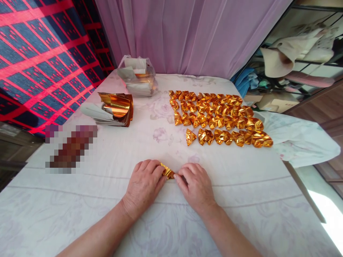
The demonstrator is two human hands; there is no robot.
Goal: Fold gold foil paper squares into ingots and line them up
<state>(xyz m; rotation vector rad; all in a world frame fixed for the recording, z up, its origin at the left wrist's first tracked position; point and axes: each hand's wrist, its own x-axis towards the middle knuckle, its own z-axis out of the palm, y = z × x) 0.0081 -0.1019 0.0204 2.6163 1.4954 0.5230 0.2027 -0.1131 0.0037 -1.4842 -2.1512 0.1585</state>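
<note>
Between my hands is a small folded piece of gold foil paper [168, 171], low over the white floral tablecloth [120, 150]. My left hand [144, 182] is closed on its left end, fingers covering part of it. The fingertips of my right hand [195, 182] pinch its right corner. Beyond my right hand, several folded gold foil pieces [222, 119] lie in uneven rows. Farther left stands a bent stack of gold-faced paper sheets [115, 109], pale on their backs.
A clear plastic bag [138, 76] of more paper stands at the back left. A blurred-out brown item [71, 148] lies on the left. Purple curtain [171, 35] hangs behind the table. Shelves with a pale hat [278, 57] stand at the right, past the cloth's overhanging edge.
</note>
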